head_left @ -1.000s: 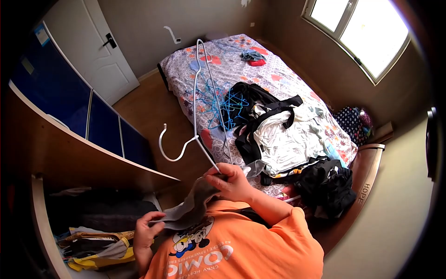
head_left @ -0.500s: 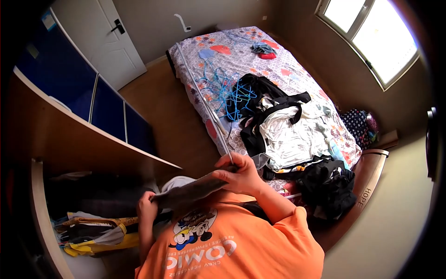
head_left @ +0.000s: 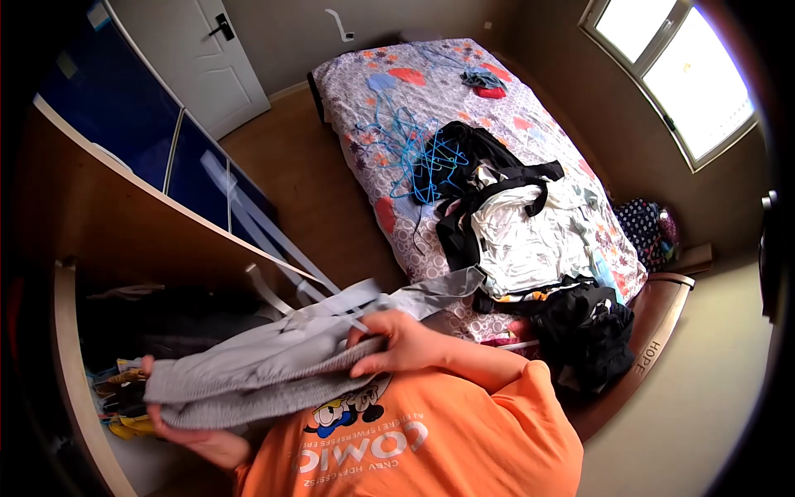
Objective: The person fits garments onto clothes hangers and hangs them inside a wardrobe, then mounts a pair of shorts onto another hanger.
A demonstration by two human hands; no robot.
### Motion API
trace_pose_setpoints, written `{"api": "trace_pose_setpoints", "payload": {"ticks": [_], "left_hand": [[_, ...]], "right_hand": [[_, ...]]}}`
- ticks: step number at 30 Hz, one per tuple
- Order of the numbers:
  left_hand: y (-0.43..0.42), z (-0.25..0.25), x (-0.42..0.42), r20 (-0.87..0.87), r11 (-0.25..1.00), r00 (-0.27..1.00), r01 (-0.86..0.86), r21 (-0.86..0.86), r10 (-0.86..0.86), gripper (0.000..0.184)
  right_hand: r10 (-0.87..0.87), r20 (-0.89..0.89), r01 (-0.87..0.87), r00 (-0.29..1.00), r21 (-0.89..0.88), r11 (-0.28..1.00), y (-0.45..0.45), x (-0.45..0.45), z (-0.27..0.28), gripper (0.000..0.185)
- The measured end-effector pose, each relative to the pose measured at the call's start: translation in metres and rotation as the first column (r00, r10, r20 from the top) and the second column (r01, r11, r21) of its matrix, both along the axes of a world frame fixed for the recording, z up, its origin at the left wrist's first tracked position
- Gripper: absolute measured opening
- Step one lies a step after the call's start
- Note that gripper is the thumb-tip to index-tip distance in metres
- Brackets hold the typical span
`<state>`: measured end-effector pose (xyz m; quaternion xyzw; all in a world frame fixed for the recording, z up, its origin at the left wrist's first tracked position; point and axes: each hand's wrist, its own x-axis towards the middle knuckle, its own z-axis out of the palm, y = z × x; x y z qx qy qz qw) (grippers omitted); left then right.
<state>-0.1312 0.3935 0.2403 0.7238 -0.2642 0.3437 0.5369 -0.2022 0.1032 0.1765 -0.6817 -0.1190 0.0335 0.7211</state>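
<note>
A light grey garment (head_left: 265,348) with a gathered, ribbed edge is stretched between my two hands in front of my orange shirt. My left hand (head_left: 195,435) grips its left end from below, with fingertips showing at the far edge. Fingers closed, my right hand (head_left: 397,344) pinches the ribbed edge nearer the middle. A darker grey piece (head_left: 451,288) trails to the right, toward the bed. Pale, narrow strips (head_left: 261,228), smeared by motion, run from near my right hand up across the wardrobe; I cannot tell whether they are cords or a rod.
Blue hangers (head_left: 406,157) lie tangled on the flowered bed (head_left: 397,236), beside black clothes (head_left: 460,149) and white clothes (head_left: 526,240). More black clothing (head_left: 588,331) hangs near the wooden bed end (head_left: 646,331). Left is an opened wardrobe (head_left: 132,215) with clothes (head_left: 128,393) inside.
The grey garment has turned and spread wider, showing its ribbed edge. My left hand has moved left and down, my right hand slightly down. The long strips swung left from the bed.
</note>
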Motion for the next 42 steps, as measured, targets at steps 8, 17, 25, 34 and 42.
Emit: {"api": "trace_pose_setpoints", "payload": {"ticks": [8, 17, 25, 34, 42], "left_hand": [[0.025, -0.019, 0.034, -0.704, 0.895, 0.553, 0.279, -0.348, -0.446, 0.067], [0.011, -0.109, 0.064, -0.907, 0.975, 0.369, 0.167, -0.149, -0.202, 0.033], [-0.048, -0.076, 0.054, -0.703, 0.712, 0.114, 0.126, -0.691, -0.702, 0.022], [-0.063, -0.059, 0.065, -0.836, 0.868, 0.234, 0.157, -0.472, -0.497, 0.026], [-0.064, -0.063, 0.068, -0.748, 0.774, 0.208, 0.094, -0.627, -0.631, 0.024]], "right_hand": [[-0.244, 0.178, 0.283, 0.953, -0.242, 0.928, -0.013, 0.01, -0.007, 0.02], [-0.5, 0.214, 0.542, 0.839, -0.259, 0.799, -0.041, 0.015, -0.029, 0.013], [-0.629, 0.306, 0.699, 0.715, -0.322, 0.638, -0.063, 0.016, -0.033, 0.009], [-0.503, 0.384, 0.629, 0.774, -0.38, 0.678, -0.076, 0.007, -0.048, 0.015], [-0.576, 0.453, 0.729, 0.68, -0.335, 0.597, -0.079, 0.015, -0.039, 0.019]]}}
